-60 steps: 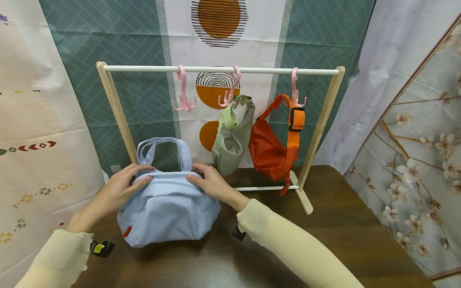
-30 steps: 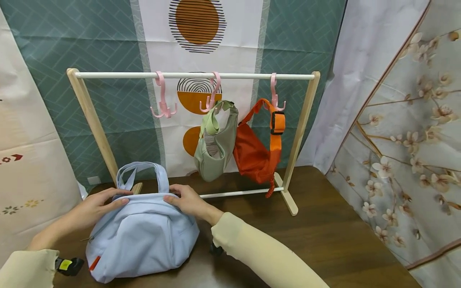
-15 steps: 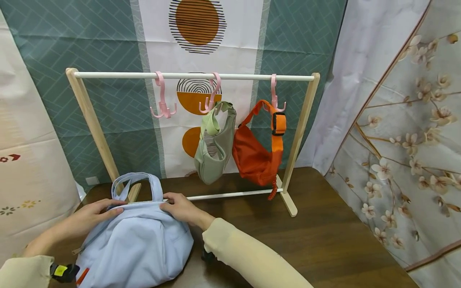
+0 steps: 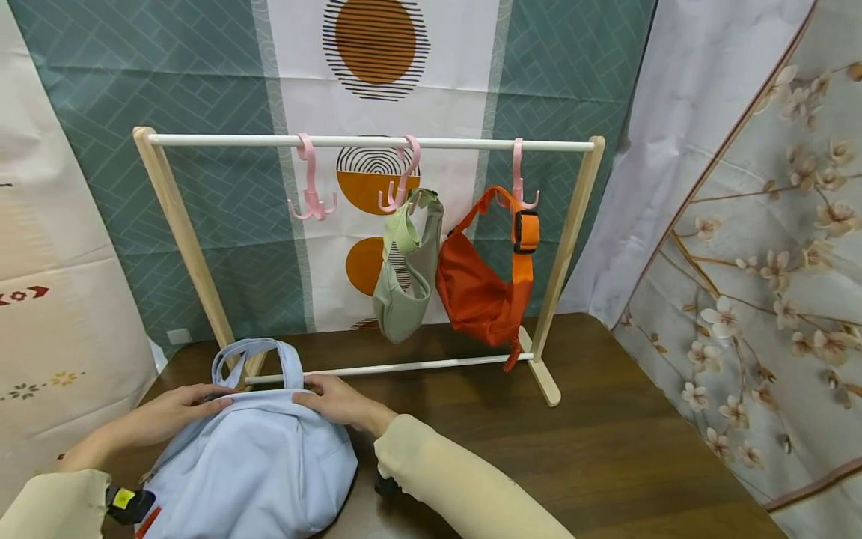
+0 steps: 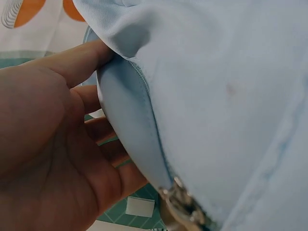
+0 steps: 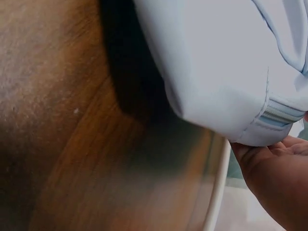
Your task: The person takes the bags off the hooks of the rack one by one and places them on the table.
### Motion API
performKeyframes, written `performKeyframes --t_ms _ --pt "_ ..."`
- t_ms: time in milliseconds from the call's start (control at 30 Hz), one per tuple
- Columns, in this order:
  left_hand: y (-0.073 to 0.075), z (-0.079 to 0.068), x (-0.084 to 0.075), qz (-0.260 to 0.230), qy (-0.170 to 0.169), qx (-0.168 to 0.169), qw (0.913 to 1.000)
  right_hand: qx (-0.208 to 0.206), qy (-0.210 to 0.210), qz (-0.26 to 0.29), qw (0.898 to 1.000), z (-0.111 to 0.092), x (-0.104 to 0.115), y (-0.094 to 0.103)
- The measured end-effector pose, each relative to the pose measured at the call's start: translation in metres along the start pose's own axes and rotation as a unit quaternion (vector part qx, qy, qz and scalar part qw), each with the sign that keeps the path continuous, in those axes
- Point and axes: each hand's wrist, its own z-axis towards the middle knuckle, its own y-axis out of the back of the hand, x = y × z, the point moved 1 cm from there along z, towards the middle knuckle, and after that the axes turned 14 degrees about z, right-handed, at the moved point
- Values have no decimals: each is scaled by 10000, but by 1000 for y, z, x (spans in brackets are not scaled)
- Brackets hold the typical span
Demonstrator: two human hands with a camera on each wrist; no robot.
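A light blue handbag [image 4: 263,457] is at the front left of the head view, its lower end cut off by the frame. Its handle loop [image 4: 292,367] stands up above the top edge. My left hand [image 4: 168,412] pinches the bag's upper left corner, thumb in front and fingers behind. On the upper right corner, my right hand [image 4: 343,404] grips in the same way. A metal zipper pull [image 5: 185,204] hangs beside the zip in the left wrist view. In the right wrist view the bag's side [image 6: 211,62] shows over the table, with the right hand's fingers partly hidden.
Behind the bag stands a wooden rack with a white top rail [image 4: 232,140]. A bare pink hook [image 4: 312,187] hangs at left. A green bag [image 4: 404,299] and an orange bag [image 4: 474,292] hang from two other pink hooks. The rack stands on a brown table [image 4: 572,457].
The blue bag, held by both hands, has come down and toward me, away from the rack. The head view has shifted too. The hanging bags stay on their hooks.
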Motion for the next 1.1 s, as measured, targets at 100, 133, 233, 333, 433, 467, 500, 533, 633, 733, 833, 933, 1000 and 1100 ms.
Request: performKeyframes --t_ms 100,133,233,333,433,467,500,533,633,733,833,933,1000,1100 --pt "0 2 3 -11 9 92 10000 -18 13 -121 9999 2 -3 -1" --pt "0 3 3 -34 6 137 9999 -49 3 -155 9999 3 -4 -1" --pt "2 4 4 -137 -6 284 9995 -195 -86 -284 9994 3 -5 -3" --pt "2 4 5 -257 29 406 9988 -273 -221 -301 9989 3 -6 -5" --pt "1 2 6 -352 82 525 9980 -322 -327 -312 9985 3 -7 -7" --pt "0 2 7 -383 100 569 9976 -327 -344 -309 9984 3 -8 -8" --pt "0 1 8 -407 123 618 9972 -328 -363 -306 9983 3 -8 -8" --pt "-1 1 9 -436 133 669 9967 -319 -381 -317 9983 2 -9 -9" --pt "-4 -1 12 -455 142 845 9953 -275 -429 -405 9979 1 -11 -12" --pt "-6 -3 17 -505 -19 977 9939 -229 -498 -519 9971 0 -12 -15" --pt "-7 -3 20 -593 -209 1092 9920 -217 -566 -636 9961 -1 -13 -16" --pt "-6 -6 22 -711 -261 1166 9903 -196 -570 -715 9956 -1 -13 -19" --pt "-6 -6 23 -760 -275 1186 9896 -169 -554 -738 9956 -1 -13 -20" --pt "-5 -8 26 -841 -361 1213 9884 -52 -509 -776 9957 -1 -13 -23"
